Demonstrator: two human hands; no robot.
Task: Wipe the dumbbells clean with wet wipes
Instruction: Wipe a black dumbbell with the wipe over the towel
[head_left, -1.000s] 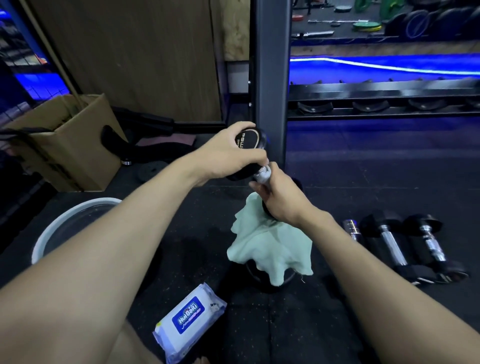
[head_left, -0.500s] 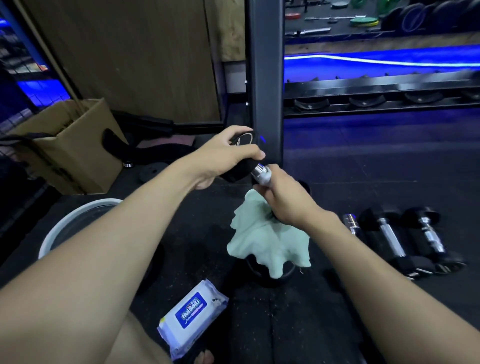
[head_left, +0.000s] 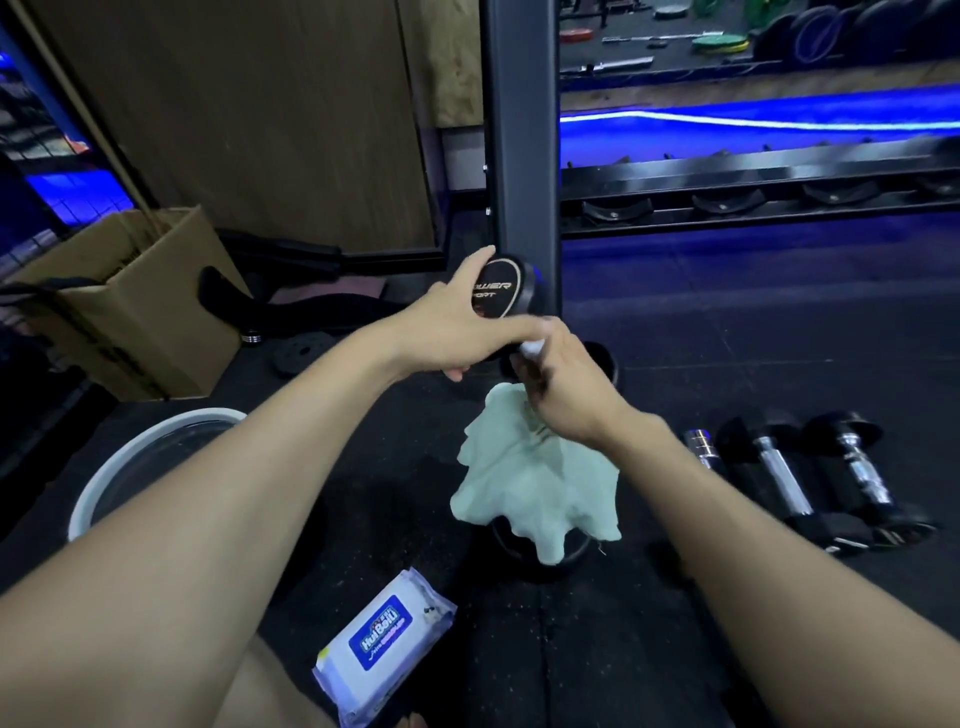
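A black dumbbell (head_left: 500, 289) stands on end on the floor mat, tilted slightly, its lettered top head facing me. My left hand (head_left: 457, 327) grips that top head from the left. My right hand (head_left: 563, 387) is closed around the handle just below, holding a pale green cloth (head_left: 535, 483) against it; the cloth hangs down and hides most of the lower head (head_left: 540, 564). A bit of white wipe or chrome handle shows between my hands. A white and blue pack of wet wipes (head_left: 384, 654) lies on the mat near my knee.
Two more black dumbbells (head_left: 810, 478) with chrome handles lie on the mat at right. A white basin (head_left: 130, 462) sits at left, a cardboard box (head_left: 124, 306) behind it. A black rack post (head_left: 519, 145) and dumbbell rack (head_left: 753, 192) stand just beyond.
My right hand has slid up the handle with the cloth until it meets my left hand. The top head has turned so its lettered face shows more.
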